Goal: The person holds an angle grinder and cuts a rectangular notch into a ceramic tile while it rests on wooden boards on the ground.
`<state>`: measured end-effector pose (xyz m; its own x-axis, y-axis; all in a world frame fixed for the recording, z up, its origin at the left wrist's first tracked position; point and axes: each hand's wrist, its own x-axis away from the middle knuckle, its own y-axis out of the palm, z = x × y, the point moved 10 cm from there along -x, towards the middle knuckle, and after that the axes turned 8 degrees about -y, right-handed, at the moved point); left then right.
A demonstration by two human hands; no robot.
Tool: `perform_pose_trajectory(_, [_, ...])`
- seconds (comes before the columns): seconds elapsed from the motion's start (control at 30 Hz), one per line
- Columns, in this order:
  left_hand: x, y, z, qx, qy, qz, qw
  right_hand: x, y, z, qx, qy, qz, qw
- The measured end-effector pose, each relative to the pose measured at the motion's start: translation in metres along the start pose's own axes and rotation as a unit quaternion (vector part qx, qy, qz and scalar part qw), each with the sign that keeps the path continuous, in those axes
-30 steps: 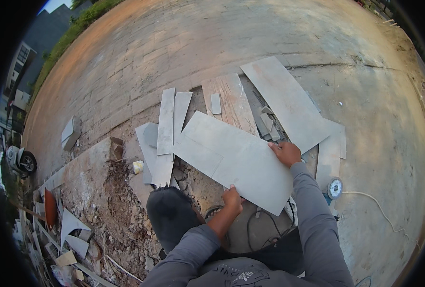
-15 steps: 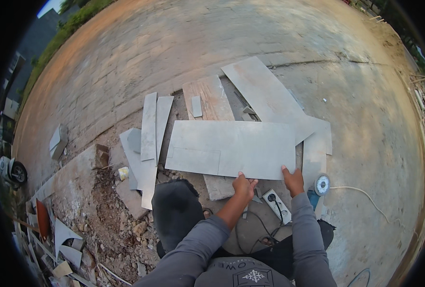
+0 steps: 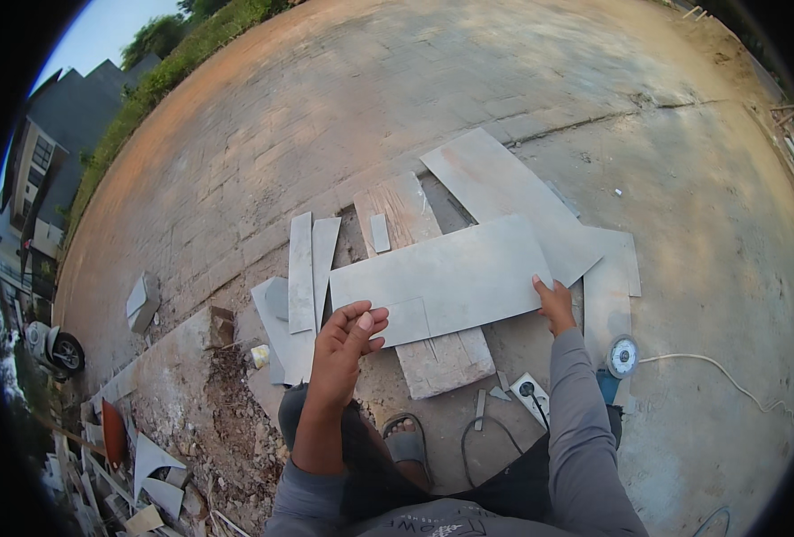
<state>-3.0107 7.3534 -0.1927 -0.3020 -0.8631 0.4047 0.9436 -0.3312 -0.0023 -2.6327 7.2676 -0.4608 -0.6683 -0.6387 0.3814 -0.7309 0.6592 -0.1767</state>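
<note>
Grey panel (image 3: pixel 468 273) | right hand (image 3: pixel 555 305) gripping corner | left hand (image 3: pixel 343 349) upright (half-curled)

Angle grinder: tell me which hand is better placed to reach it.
Probably the right hand: it is nearer the angle grinder, though it grips the grey board at its right end. The left hand looks empty but is farther away.

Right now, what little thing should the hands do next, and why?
Perhaps lower the left hand onto the near edge of the grey panel to steady it: that hand looks empty, close to the drawn lines, while only the right hand grips the panel, at its right end.
</note>
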Motion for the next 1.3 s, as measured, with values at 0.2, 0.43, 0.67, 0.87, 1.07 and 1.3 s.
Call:
perform_pose_trajectory(0.2, [-0.041, -0.165, -0.032, -0.148, -0.089, 0.128, 0.977, 0.0, 0.012, 0.04, -0.088, 0.04, 0.088, 0.991])
perform_pose_trajectory(0.43, [-0.113, -0.203, -0.145, -0.282, -0.167, 0.066, 0.942, 0.028, 0.024, 0.038, -0.178, 0.046, 0.138, 0.973])
perform_pose_trajectory(0.67, [-0.138, -0.26, -0.171, -0.318, -0.138, 0.144, 0.927, 0.007, 0.083, 0.005, -0.162, 0.084, -0.009, 0.983])
perform_pose_trajectory(0.87, [-0.142, -0.249, -0.206, -0.203, -0.223, 0.128, 0.945, 0.048, 0.051, 0.001, -0.022, 0.031, -0.003, 0.999])
perform_pose_trajectory(1.07, [-0.181, -0.244, -0.273, 0.097, -0.223, 0.232, 0.942, 0.088, -0.043, -0.03, 0.23, -0.035, -0.077, 0.97])
perform_pose_trajectory(1.3, [-0.207, -0.232, -0.245, 0.119, -0.126, 0.28, 0.944, 0.215, -0.204, -0.046, 0.277, -0.052, 0.125, 0.951])
